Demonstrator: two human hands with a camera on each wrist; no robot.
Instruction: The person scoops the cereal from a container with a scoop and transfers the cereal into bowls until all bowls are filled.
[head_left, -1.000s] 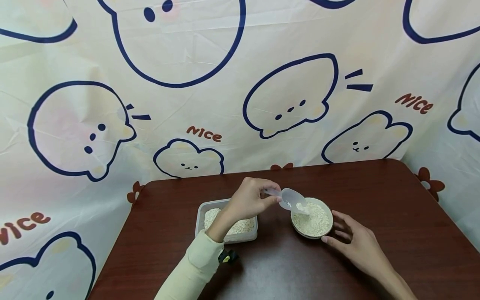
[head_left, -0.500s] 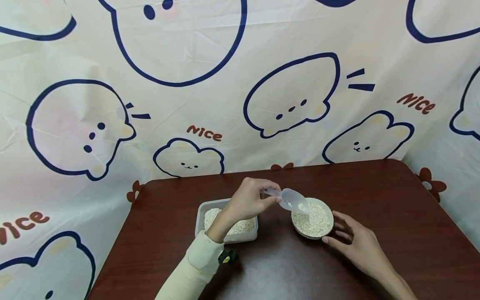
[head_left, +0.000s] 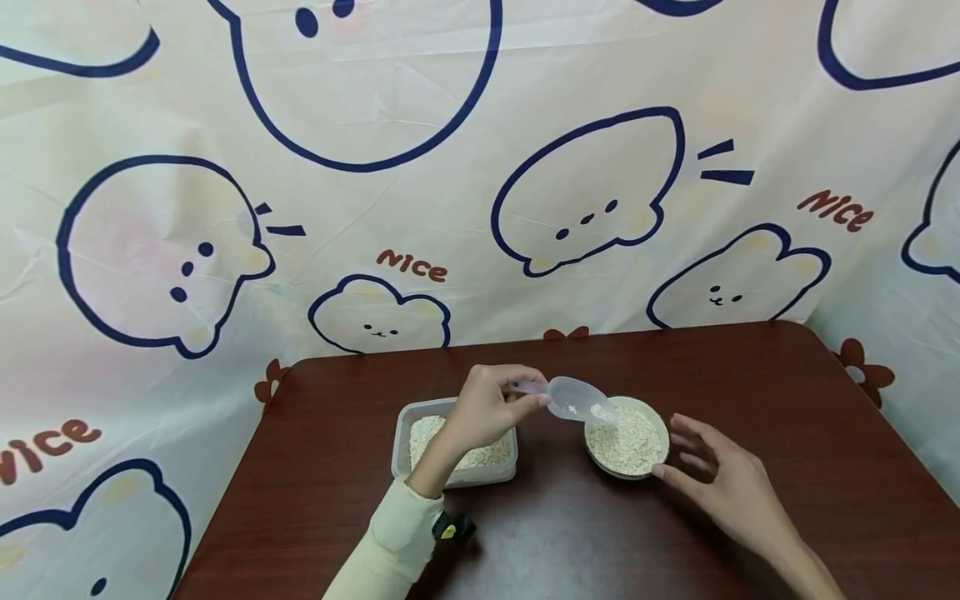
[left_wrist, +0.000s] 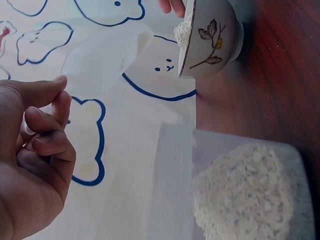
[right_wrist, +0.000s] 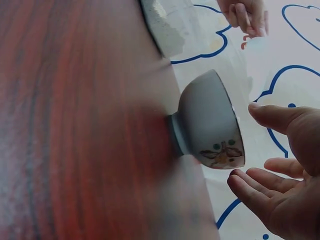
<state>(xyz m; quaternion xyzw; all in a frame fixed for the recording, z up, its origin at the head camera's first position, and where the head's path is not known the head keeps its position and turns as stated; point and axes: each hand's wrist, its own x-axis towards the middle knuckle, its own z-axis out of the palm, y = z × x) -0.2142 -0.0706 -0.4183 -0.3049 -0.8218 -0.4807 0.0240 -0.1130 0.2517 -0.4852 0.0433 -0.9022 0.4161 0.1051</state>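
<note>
My left hand (head_left: 486,410) pinches the handle of a translucent plastic scoop (head_left: 573,400). The scoop's tip hangs over the left rim of a white bowl (right_wrist: 207,117) with a flower pattern, and a few pale flakes cling inside it. Pale oat flakes (head_left: 630,443) fill the bowl to near its rim. Beside the bowl on the right, my right hand (head_left: 738,493) has its fingers spread and relaxed. The right wrist view shows a gap between those fingers and the bowl. Below my left hand, a clear plastic container (head_left: 480,477) holds more oat flakes (left_wrist: 245,192).
Everything stands on a dark red-brown wooden table (head_left: 570,533). A white cloth (head_left: 465,208) with cartoon drawings hangs behind and beside it. A small black item with a yellow mark (head_left: 453,527) sits at my left wrist.
The flakes have slid out of the scoop into the bowl. My left hand and the scoop have shifted slightly left. My right hand has drawn slightly right, off the bowl.
</note>
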